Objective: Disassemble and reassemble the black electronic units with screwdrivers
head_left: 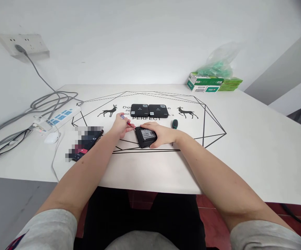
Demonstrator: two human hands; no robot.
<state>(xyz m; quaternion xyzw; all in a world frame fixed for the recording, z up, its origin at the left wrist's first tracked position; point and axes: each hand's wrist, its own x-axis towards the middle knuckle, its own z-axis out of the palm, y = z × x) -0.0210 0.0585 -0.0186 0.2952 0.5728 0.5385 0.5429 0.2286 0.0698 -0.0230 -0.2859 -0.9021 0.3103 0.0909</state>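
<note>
At the left of the frame the phone (89, 143) lies slantwise on the bench (257, 149), beside my forearm and apart from the work. My left hand (119, 127) is closed round a slim red-and-bluish tool (130, 124); I hold it low and slanted, I judge so that its tip meets the left edge of the case (145, 137) at a shallow angle. The case sits at the centre, directly before me. My right hand (163, 133) grips it, fingers over the far edge, thumb at the near right corner, likely to stop it sliding under the tip. Two flat black boxes lie side by side just beyond, within reach but out of the way.

The case is black and squarish, with rounded corners and a white printed label facing up. The print is too small to read.
</note>
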